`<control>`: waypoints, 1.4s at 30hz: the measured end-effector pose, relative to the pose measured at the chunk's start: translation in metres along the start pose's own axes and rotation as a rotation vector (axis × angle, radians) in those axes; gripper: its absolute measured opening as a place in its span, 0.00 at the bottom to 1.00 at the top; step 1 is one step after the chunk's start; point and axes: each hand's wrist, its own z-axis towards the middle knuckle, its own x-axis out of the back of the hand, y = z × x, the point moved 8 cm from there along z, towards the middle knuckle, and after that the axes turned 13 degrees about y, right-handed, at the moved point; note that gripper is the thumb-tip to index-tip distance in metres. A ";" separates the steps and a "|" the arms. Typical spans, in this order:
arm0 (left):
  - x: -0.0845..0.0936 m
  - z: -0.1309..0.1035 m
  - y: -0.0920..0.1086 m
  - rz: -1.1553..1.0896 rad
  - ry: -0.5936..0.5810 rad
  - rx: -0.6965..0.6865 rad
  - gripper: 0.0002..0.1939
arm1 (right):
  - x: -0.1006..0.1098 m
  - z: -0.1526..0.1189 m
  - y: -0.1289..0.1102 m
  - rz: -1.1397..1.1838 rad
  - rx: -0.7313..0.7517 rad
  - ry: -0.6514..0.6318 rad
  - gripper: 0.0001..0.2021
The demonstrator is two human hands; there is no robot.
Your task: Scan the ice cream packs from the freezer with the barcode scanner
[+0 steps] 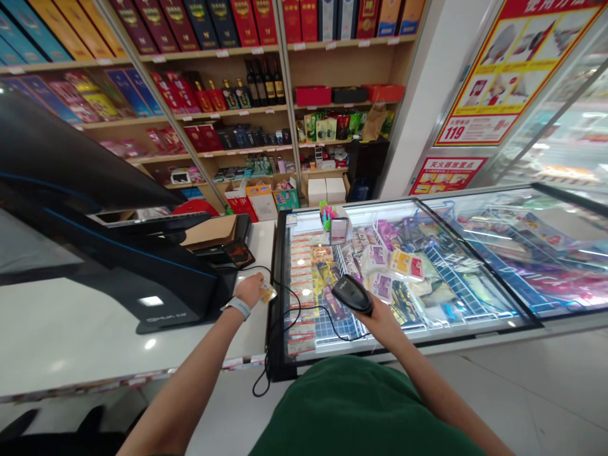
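My right hand (387, 323) is wrapped round the grip of a black barcode scanner (352, 294), held over the glass top of a chest freezer (280, 253). A thin black cable (327, 310) loops across the glass and over the counter edge. Over the white counter, my left hand (249, 289) pinches a small clear packet with yellow on it (267, 291); its contents are too small to make out. Beyond the scanner, white-and-purple packs (376, 258) and a yellow-and-red pack (407, 264) appear to lie on the glass.
A large black checkout terminal (175, 278) stands on the counter (142, 348) at left, beside a brown cardboard piece (211, 232). A tub of colourful items (327, 215) and a small card (339, 231) are at the freezer's far edge. Stocked shelves (228, 114) line the back.
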 end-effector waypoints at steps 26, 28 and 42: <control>-0.034 -0.033 0.059 -1.233 0.012 0.451 0.23 | 0.004 -0.001 -0.001 0.016 0.027 0.019 0.22; -0.033 -0.034 0.060 -1.270 0.028 0.473 0.24 | 0.005 0.000 -0.002 0.015 0.028 0.021 0.21; -0.025 -0.037 0.069 -1.346 0.065 0.476 0.30 | 0.006 0.000 -0.002 -0.017 0.013 0.013 0.20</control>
